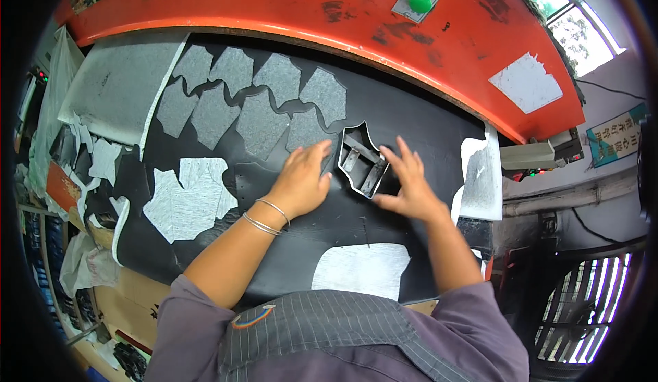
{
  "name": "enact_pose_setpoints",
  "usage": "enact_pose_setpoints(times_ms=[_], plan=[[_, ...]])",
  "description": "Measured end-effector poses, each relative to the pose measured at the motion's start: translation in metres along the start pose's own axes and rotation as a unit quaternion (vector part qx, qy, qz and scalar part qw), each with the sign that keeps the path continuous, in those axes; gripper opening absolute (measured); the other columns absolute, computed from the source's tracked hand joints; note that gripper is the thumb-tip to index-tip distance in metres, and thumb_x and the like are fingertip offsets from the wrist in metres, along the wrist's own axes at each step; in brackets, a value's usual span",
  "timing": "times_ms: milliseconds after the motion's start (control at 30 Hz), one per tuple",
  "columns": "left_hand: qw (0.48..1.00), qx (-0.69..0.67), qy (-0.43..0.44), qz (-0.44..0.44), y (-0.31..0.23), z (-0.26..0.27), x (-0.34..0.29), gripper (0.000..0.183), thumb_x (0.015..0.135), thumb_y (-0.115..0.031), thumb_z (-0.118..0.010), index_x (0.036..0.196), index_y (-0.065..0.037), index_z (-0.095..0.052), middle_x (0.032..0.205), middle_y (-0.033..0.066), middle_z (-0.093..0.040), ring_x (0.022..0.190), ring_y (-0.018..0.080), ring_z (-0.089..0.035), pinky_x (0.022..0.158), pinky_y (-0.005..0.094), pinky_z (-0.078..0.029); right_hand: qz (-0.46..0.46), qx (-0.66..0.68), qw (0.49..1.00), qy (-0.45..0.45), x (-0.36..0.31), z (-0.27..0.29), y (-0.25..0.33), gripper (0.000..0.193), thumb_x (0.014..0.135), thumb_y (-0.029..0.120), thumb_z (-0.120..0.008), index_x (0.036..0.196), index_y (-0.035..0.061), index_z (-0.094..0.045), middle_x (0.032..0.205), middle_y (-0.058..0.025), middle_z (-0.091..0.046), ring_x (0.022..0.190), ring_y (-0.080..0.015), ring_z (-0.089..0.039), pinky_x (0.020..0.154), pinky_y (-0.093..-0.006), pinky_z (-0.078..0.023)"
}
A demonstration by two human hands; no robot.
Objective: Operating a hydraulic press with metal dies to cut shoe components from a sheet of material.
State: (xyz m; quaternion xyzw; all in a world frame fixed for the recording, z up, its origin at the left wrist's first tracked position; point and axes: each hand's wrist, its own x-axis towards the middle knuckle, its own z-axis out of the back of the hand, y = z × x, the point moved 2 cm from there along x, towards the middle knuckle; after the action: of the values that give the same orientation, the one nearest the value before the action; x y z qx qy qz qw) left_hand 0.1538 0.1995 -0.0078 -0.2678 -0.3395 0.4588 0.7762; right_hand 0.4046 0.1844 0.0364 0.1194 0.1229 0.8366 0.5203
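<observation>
A metal cutting die [358, 154], a shaped band of thin steel with cross bars inside, lies on the black work surface [274, 279] between my hands. My left hand [301, 182] is to its left with fingers stretched out, holding nothing, by the nearest row of cut pieces. Against the die's right side, or very close to it, my right hand [410, 185] spreads its fingers and thumb; I cannot tell whether they touch. Two rows of grey shaped pieces [262, 125] lie beyond my left hand. A stack of pale grey shaped pieces [185, 200] is left of my left forearm.
An orange machine beam [274, 6] with a green push button [419, 2] spans the far side. A grey sheet [123, 84] lies at the far left, with scraps [104, 159] nearby. A pale piece [361, 270] sits near my body; light sheets [483, 180] lie at right.
</observation>
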Motion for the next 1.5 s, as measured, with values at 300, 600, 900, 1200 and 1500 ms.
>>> enact_pose_setpoints(times_ms=[300,600,900,1200,1500], plan=[[0.998,0.036,0.008,-0.06,-0.001,-0.017,0.019,0.052,0.081,-0.008,-0.057,0.127,0.0,-0.034,0.131,0.0156,-0.052,0.13,0.0298,-0.042,0.112,0.0475,-0.022,-0.071,0.011,0.995,-0.069,0.002,-0.022,0.013,0.083,0.057,0.043,-0.084,0.128,0.012,-0.054,0.136,-0.023,-0.046,0.138,-0.0377,-0.03,0.111,-0.0563,-0.014],[0.997,0.031,0.013,-0.072,-0.001,-0.011,0.018,0.048,0.08,-0.007,-0.058,0.122,0.002,-0.038,0.129,0.0146,-0.053,0.13,0.028,-0.043,0.112,0.0466,-0.024,-0.072,0.002,0.996,-0.055,0.001,-0.024,0.017,0.081,0.057,0.041,-0.084,0.127,0.0123,-0.054,0.136,-0.024,-0.046,0.14,-0.0373,-0.025,0.112,-0.0547,-0.013],[0.967,-0.112,-0.226,0.041,0.051,0.141,0.02,0.024,0.086,-0.019,-0.065,0.105,-0.006,-0.063,0.109,0.0115,-0.063,0.103,0.0244,-0.059,0.09,0.035,-0.046,-0.165,0.118,0.95,-0.238,-0.011,0.007,0.05,0.089,0.071,0.032,-0.081,0.144,0.0098,-0.034,0.14,-0.0211,-0.041,0.127,-0.0345,-0.041,0.105,-0.0437,-0.034],[0.779,0.032,-0.613,-0.126,0.056,0.342,0.018,0.029,0.099,-0.025,-0.051,0.088,0.0,-0.06,0.081,0.0043,-0.06,0.078,0.0112,-0.055,0.075,0.0261,-0.044,-0.024,0.311,0.806,-0.503,0.086,0.116,0.122,0.038,0.081,0.011,-0.074,0.108,0.0018,-0.049,0.075,0.0006,-0.049,0.064,-0.0051,-0.046,0.058,-0.0201,-0.041],[0.95,0.025,-0.307,-0.047,0.006,0.281,-0.024,0.014,0.089,-0.012,-0.06,0.078,-0.003,-0.057,0.076,0.008,-0.056,0.072,0.0197,-0.057,0.068,0.0314,-0.046,-0.061,0.242,0.883,-0.399,0.033,0.055,0.133,0.031,0.079,0.018,-0.077,0.092,0.0008,-0.055,0.073,-0.0045,-0.053,0.066,-0.0125,-0.052,0.061,-0.0268,-0.044]])
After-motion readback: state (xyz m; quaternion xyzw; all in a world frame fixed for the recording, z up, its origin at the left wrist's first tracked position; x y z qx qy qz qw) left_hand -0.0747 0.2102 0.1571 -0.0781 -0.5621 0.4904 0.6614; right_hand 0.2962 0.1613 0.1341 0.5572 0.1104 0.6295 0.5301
